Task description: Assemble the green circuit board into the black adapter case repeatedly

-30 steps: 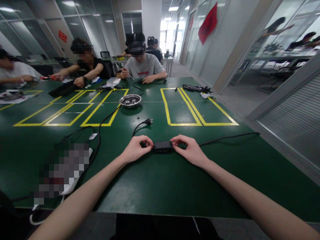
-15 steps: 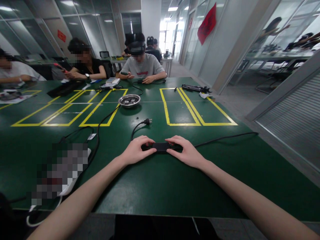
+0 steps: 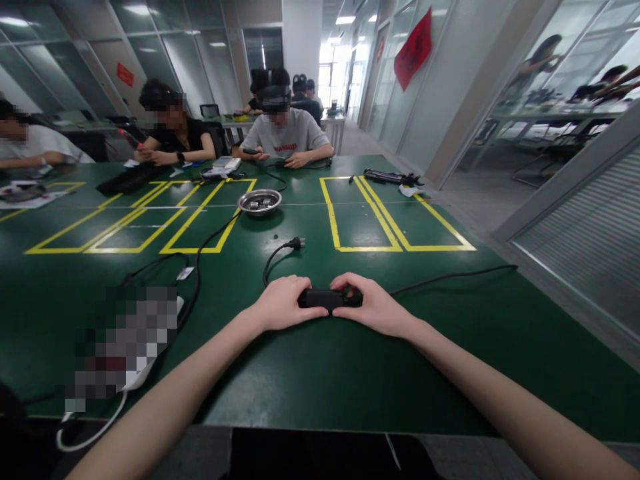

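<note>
A small black power adapter [image 3: 324, 299] lies between my hands, low over the green table. My left hand [image 3: 284, 303] closes around its left end, thumb along the near side and fingers on the far side. From the right, my right hand [image 3: 373, 307] pinches the other end between thumb and fingers. A short black cord curves up from beside my left hand to a power plug [image 3: 297, 243] on the table. Past my right hand, a black cable [image 3: 450, 274] runs toward the right edge. My fingers partly hide both ends of the adapter.
A metal bowl [image 3: 260, 202] with small metal parts stands beyond the plug. Yellow tape [image 3: 367, 249] marks rectangles on the green table [image 3: 280, 387]. At left lies a blurred-out item beside a white edge and cords. A person [image 3: 285, 133] works opposite; a black tripod-like item [image 3: 393, 177] lies far right.
My left hand has shifted right and wrapped farther over the adapter. The adapter sits slightly lower and more to the right in view. My right hand has barely moved.
</note>
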`<state>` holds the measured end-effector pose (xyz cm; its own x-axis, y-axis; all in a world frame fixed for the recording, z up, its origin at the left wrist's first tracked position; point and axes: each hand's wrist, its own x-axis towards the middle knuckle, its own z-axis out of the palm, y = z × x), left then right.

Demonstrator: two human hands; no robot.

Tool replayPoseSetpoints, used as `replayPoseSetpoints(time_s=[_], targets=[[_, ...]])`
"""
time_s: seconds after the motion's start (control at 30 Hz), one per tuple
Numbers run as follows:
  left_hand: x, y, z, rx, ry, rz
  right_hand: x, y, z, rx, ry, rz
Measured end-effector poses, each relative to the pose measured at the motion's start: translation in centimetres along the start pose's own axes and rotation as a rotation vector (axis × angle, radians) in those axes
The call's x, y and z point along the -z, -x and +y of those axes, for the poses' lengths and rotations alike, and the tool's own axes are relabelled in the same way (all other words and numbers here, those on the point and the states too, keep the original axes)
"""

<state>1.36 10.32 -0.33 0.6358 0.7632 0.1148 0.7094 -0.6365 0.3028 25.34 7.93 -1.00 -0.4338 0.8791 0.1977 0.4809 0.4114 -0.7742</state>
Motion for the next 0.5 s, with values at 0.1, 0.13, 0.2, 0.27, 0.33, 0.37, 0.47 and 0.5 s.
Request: replayPoseSetpoints(time_s=[0.1, 0.13, 0.2, 0.27, 0.33, 0.37, 0.47, 0.5], targets=[[0.1, 0.2, -0.4, -0.098, -0.012, -0.021, 0.1, 0.2, -0.4, -0.019, -0.007, -0.046], [0.0, 0.2, -0.5, -0.136, -0.02, -0.021, 0.1, 0.3, -0.4, -0.009, -0.005, -0.051], [-0.2, 0.2, -0.5, -0.205, -0.035, -0.006, 0.1, 0.4, -0.3, 0.04, 0.022, -0.05], [-0.4, 0.2, -0.5, -0.252, -0.059, 0.022, -0.1, 0.5, -0.1, 0.113, 0.084, -0.033], [-0.5, 0.2, -0.5, -0.282, -0.088, 0.051, -0.3, 0.7, 0.1, 0.188, 0.152, 0.005], [-0.4, 0.2, -0.5, -0.294, -0.101, 0.065, -0.4, 0.8, 0.2, 0.219, 0.177, 0.029], [-0.2, 0.4, -0.4, -0.315, -0.113, 0.101, -0.8, 1.0, 0.2, 0.275, 0.224, 0.091], [-0.1, 0.4, -0.4, -0.316, -0.104, 0.109, -1.0, 1.0, 0.1, 0.287, 0.236, 0.1]])
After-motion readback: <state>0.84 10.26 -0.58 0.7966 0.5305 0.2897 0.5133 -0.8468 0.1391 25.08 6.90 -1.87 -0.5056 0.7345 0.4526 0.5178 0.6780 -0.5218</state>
